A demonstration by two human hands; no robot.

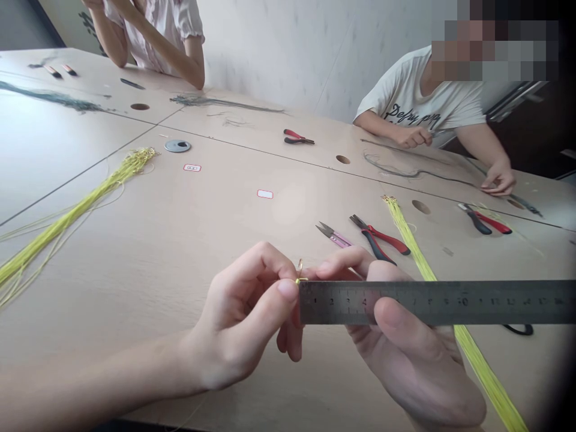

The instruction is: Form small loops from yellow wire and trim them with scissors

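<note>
Light: bright, soft, slightly cool
Pale wood-toned tabletop (193, 222): diffuse glare near middle, whitish sheen at far left, dimmer toward the near edge
Shadows: faint, soft-edged
Grey metal ruler (432, 303): dull surface, numerals soft and smeared
Far dark-green strands (243, 106): fine detail blurred
Right border: black, curved vignette, hazy beside it
Upper right: coarse pixel blocks over a person's (405, 96) head
</note>
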